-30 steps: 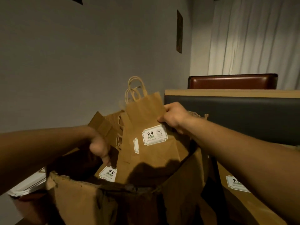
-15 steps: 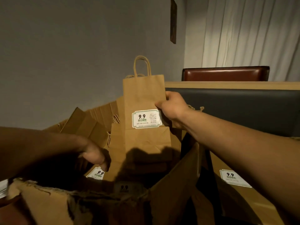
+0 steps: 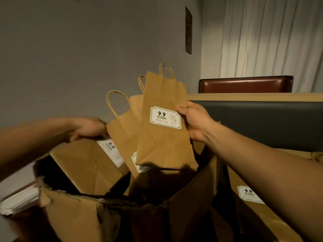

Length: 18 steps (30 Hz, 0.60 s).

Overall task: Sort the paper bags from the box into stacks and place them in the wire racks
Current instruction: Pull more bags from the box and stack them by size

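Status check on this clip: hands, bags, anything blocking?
Right hand grips a paper bag above the box. Left hand on another bag, grip blurred. No wire racks visible.

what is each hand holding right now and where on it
The right hand pinches a paper bag by its right edge, beside the label. The left hand grips another bag at its top edge.

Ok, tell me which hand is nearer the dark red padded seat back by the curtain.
Right. The right hand holds a brown paper bag just below-left of the dark red padded seat back; the left hand is far left, over the cardboard box.
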### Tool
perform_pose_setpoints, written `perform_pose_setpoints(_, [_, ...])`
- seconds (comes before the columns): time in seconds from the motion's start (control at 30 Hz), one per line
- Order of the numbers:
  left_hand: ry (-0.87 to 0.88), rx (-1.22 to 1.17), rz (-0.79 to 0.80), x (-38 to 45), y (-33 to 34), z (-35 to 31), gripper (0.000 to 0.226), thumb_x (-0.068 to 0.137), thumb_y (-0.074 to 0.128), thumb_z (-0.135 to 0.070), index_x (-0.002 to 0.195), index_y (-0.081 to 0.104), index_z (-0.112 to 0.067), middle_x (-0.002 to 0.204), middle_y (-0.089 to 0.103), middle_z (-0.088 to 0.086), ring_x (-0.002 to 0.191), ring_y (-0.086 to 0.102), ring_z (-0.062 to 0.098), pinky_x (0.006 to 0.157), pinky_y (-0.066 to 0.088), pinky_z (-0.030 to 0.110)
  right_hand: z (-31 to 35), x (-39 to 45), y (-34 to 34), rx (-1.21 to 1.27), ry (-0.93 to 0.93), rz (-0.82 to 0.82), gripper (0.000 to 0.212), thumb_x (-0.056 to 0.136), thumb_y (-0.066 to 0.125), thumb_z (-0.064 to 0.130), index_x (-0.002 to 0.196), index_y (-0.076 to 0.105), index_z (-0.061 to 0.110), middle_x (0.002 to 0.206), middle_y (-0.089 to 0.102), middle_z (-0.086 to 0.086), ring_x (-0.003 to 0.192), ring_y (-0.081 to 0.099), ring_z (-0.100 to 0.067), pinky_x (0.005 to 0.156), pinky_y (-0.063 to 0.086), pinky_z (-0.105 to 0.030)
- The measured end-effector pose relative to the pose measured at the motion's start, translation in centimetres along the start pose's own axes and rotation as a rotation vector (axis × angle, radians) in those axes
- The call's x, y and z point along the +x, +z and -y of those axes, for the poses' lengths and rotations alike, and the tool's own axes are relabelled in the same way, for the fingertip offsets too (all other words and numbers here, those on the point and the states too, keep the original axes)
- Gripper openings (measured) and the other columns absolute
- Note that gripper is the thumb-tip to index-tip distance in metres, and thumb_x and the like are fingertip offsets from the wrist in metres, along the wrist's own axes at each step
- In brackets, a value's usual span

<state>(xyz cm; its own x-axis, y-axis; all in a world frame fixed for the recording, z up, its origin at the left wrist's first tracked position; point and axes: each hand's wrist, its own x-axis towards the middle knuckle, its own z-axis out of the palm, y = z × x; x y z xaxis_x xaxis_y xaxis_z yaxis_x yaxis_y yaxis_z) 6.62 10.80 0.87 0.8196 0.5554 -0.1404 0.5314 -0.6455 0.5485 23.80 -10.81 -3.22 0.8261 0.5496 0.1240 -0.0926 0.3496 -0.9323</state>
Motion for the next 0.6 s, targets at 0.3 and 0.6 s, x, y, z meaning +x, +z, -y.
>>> perform_pose_setpoints(0.3, [0.191, -0.665, -0.069, -9.0, 1.4, 0.3, 0.022, 0.098, 0.05, -0.023, 0.084, 0.065, -0.014, 0.077, 0.062, 0.003, 0.066, 0.053, 0.013, 0.073, 0.047, 0.024, -0.4, -3.9, 3.9, -0.188, 0.058, 0.158, 0.024, 0.099, 0.052, 0.003, 0.121, 0.062, 0.006, 0.105, 0.073, -0.016, 0.092, 0.073, -0.03, 0.074, 0.062, -0.041])
perform_pose_setpoints(0.6, [0.26, -0.712, 0.101, -10.3, 5.5, -0.2, 0.027, 0.084, 0.069, -0.018, 0.111, 0.066, -0.016, 0.107, 0.074, 0.007, 0.098, 0.07, 0.026, 0.092, 0.053, 0.045, -0.7, -7.6, 4.0, -0.488, 0.038, 0.277, 0.026, 0.094, 0.061, 0.009, 0.121, 0.06, 0.012, 0.108, 0.072, -0.011, 0.097, 0.072, -0.026, 0.088, 0.058, -0.046])
